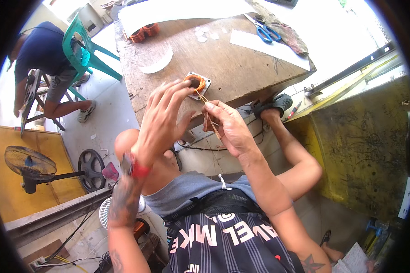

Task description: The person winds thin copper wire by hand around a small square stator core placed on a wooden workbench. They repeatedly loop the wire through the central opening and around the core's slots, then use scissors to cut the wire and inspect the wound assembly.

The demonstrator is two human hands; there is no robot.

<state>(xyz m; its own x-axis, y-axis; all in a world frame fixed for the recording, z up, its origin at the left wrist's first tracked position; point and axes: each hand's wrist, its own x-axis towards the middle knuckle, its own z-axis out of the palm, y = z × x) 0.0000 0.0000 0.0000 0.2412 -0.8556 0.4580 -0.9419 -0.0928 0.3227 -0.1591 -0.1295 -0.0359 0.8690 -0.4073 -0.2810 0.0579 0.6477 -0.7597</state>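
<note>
An orange-wound coil (198, 85) on a square metal plate (206, 92) sits at the near edge of the wooden table. The fingertips of my left hand (167, 116) reach onto the coil's near left side, with fingers extended and the thumb apart, hanging below the table edge. My right hand (228, 123) is just below the coil, pinching thin yellow wires (202, 97) that run out of it. A brown, partly hidden piece and dangling wire ends show beside my right fingers.
On the table (177, 54) are blue scissors (265, 32), orange coils (143, 33), white sheets (269, 48) and a rag (291, 38). A person (43, 59) bends beside a green chair (77, 50) at left. A fan (29, 166) stands lower left, a yellow panel (360, 154) right.
</note>
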